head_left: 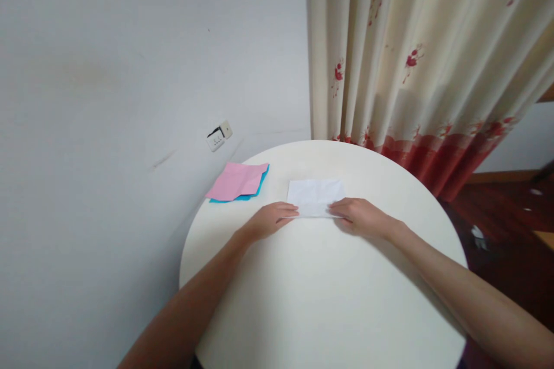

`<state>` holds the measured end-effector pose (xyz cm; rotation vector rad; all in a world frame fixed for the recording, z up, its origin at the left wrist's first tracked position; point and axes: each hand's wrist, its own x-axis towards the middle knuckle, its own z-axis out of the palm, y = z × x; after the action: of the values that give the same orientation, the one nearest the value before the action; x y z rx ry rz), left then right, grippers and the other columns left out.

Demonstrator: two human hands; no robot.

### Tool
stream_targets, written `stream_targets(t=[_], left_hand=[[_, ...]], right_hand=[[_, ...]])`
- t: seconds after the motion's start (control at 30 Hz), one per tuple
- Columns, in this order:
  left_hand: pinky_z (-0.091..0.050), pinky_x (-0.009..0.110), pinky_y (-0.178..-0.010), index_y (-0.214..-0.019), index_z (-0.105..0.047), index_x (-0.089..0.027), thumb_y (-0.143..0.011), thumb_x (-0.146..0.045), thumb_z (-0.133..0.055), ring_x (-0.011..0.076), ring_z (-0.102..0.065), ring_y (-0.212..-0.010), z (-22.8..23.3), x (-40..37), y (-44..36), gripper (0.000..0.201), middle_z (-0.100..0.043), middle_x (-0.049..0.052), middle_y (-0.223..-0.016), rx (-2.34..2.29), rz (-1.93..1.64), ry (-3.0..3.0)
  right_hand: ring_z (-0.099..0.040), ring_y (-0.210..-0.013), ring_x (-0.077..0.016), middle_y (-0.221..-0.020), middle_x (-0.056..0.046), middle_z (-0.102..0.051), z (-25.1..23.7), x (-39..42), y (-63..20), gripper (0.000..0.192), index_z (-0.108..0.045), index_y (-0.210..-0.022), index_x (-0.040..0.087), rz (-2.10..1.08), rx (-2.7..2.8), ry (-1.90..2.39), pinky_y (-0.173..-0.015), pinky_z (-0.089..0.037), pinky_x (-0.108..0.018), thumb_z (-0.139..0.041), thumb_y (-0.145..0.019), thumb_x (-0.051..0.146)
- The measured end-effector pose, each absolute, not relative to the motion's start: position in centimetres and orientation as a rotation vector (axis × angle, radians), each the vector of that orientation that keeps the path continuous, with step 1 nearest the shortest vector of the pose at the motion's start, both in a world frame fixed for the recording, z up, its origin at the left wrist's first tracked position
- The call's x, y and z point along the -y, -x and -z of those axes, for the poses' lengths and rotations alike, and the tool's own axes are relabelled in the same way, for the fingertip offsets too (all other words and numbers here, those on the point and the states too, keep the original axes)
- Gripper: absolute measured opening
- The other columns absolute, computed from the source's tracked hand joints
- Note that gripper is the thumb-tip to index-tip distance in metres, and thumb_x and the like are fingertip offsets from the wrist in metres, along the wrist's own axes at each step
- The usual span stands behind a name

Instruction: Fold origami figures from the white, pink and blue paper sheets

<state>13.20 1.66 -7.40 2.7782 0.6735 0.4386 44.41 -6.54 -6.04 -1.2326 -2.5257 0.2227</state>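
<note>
A white sheet of paper (315,191) with faint creases lies on the round white table (311,300), its near edge folded over in a narrow strip. My left hand (273,219) grips the near left corner, fingers on top and thumb at the edge. At the near right corner, my right hand (355,216) pinches the same edge in a similar way. The fingertips cover both near corners of the sheet.
Left of the white sheet lie a pink paper (237,181) and a blue paper (262,182) beneath it. A wall with a socket (215,140) borders the table's left side. A floral curtain (407,57) hangs behind on the right.
</note>
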Motion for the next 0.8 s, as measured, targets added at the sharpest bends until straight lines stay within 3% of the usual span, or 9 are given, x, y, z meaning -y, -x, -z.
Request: stream_targets(t=[0.1, 0.17, 0.27, 0.33, 0.43, 0.57, 0.73, 0.8], left_hand=[[-0.05, 0.033, -0.094, -0.106, -0.073, -0.022, -0.095, -0.034, -0.048, 0.0193, -0.066, -0.103, 6.6, -1.5, -12.9, 0.03, -0.073, 0.005, -0.111, -0.765, -0.647, -2.594], [-0.053, 0.029, -0.078, -0.091, -0.075, -0.018, -0.091, -0.041, -0.054, 0.0189, -0.068, -0.085, 6.0, -0.9, -13.0, 0.031, -0.075, 0.006, -0.091, -0.91, -0.828, -2.38], [-0.048, 0.026, -0.055, -0.068, -0.069, -0.015, -0.082, -0.052, -0.063, 0.0158, -0.06, -0.057, 4.8, 0.3, -13.7, 0.04, -0.066, 0.003, -0.062, -1.07, -1.086, -1.937], [-0.047, 0.026, -0.053, -0.073, -0.068, -0.014, -0.079, -0.054, -0.066, 0.015, -0.058, -0.053, 3.9, 1.1, -14.5, 0.041, -0.064, 0.001, -0.061, -1.044, -1.189, -1.663], [-0.052, 0.029, -0.061, -0.095, -0.069, -0.014, -0.08, -0.049, -0.067, 0.0171, -0.064, -0.064, 3.2, 1.2, -15.5, 0.037, -0.069, 0.004, -0.077, -0.956, -1.187, -1.471], [-0.056, 0.033, -0.072, -0.124, -0.058, -0.016, -0.083, -0.039, -0.062, 0.0204, -0.067, -0.085, 4.4, -0.9, -15.3, 0.047, -0.07, 0.01, -0.102, -1.127, -1.177, -1.573], [-0.045, 0.043, -0.104, -0.132, -0.053, -0.018, -0.091, -0.028, -0.045, 0.0242, -0.054, -0.124, 6.3, -1.4, -15.9, 0.043, -0.056, 0.013, -0.135, -1.24, -1.145, -2.182], [-0.034, 0.043, -0.115, -0.138, -0.048, -0.017, -0.095, -0.027, -0.037, 0.0222, -0.046, -0.133, 6.9, -0.3, -17.4, 0.045, -0.052, 0.012, -0.141, -1.14, -0.888, -2.48]], right_hand=[[-0.065, -0.101, -0.0234, -0.108, -0.01, -0.072, 5.3, 6.4, -45.5, 0.027, -0.071, -0.106, 0.02, -0.292, 2.379, 1.182, -0.089, -0.049, -0.036, -0.049, -0.09, 0.022], [-0.066, -0.091, -0.022, -0.096, -0.008, -0.073, 4.9, 6.4, -45.8, 0.025, -0.072, -0.096, 0.018, -0.409, 2.205, 1.129, -0.083, -0.05, -0.034, -0.051, -0.093, 0.03], [-0.064, -0.071, -0.0193, -0.078, -0.005, -0.071, 4.5, 6.7, -45.3, 0.03, -0.071, -0.081, 0.017, -0.69, 1.788, 1.093, -0.066, -0.05, -0.03, -0.059, -0.088, 0.044], [-0.064, -0.068, -0.0193, -0.077, -0.004, -0.072, 4.3, 6.8, -44.4, 0.034, -0.071, -0.083, 0.016, -0.864, 1.49, 1.062, -0.061, -0.05, -0.03, -0.066, -0.081, 0.049], [-0.065, -0.067, -0.0203, -0.079, -0.005, -0.073, 4.5, 6.1, -43.1, 0.038, -0.071, -0.089, 0.016, -1.009, 1.211, 1.056, -0.059, -0.05, -0.03, -0.071, -0.075, 0.05], [-0.064, -0.063, -0.0204, -0.074, -0.006, -0.071, 7.4, 3.6, -42.8, 0.034, -0.069, -0.082, 0.013, -1.027, 1.089, 1.216, -0.056, -0.049, -0.03, -0.071, -0.072, 0.046], [-0.066, -0.075, -0.0252, -0.077, -0.009, -0.071, 10.7, 1.3, -44.2, 0.034, -0.07, -0.086, 0.012, -0.641, 1.386, 1.617, -0.064, -0.049, -0.032, -0.055, -0.083, 0.042], [-0.065, -0.089, -0.0287, -0.091, -0.013, -0.071, 10.4, 1.5, -44.3, 0.038, -0.068, -0.106, 0.011, -0.358, 1.533, 1.793, -0.076, -0.05, -0.036, -0.052, -0.085, 0.038]])
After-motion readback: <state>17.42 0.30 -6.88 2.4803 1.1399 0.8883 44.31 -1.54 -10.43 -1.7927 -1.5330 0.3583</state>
